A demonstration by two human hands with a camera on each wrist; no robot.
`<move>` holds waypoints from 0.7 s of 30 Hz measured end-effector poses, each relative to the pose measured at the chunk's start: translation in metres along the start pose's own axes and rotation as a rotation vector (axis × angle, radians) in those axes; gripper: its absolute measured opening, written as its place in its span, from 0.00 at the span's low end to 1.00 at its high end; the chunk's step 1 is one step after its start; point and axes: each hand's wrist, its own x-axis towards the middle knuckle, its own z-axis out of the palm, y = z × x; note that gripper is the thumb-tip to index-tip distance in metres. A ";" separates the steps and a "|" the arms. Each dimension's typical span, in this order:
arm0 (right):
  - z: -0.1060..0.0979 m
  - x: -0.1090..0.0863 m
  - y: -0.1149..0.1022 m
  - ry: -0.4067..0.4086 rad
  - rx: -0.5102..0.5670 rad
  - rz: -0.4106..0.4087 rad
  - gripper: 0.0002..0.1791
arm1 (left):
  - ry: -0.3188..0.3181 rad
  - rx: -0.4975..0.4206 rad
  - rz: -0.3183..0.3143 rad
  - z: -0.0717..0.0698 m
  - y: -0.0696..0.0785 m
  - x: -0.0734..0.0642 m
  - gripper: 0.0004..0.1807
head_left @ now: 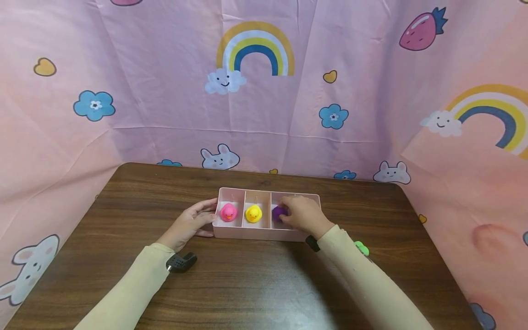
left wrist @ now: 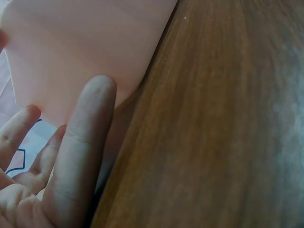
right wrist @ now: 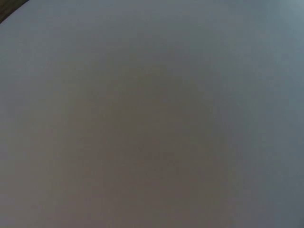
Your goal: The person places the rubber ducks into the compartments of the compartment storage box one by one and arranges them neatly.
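A pale pink box (head_left: 247, 233) with three compartments stands on the table. A pink toy duck (head_left: 228, 212) sits in its left compartment and a yellow toy duck (head_left: 253, 214) in the middle one. My left hand (head_left: 191, 222) rests on the box's left end; the left wrist view shows straight fingers (left wrist: 90, 137) against the outer wall. Over the right compartment, my right hand (head_left: 303, 213) pinches a round purple toy (head_left: 278, 213), partly hidden by the fingers. Only a blurred pale surface fills most of the right wrist view.
Beside the right sleeve (head_left: 367, 275) lies a small bright green thing (head_left: 361, 248), partly hidden by the arm. The brown wooden table (head_left: 231, 284) ends at a patterned pink curtain (head_left: 165, 142) behind and at the sides.
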 end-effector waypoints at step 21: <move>0.001 0.003 0.000 -0.027 -0.027 -0.009 0.13 | -0.005 0.011 0.002 -0.001 -0.002 0.001 0.35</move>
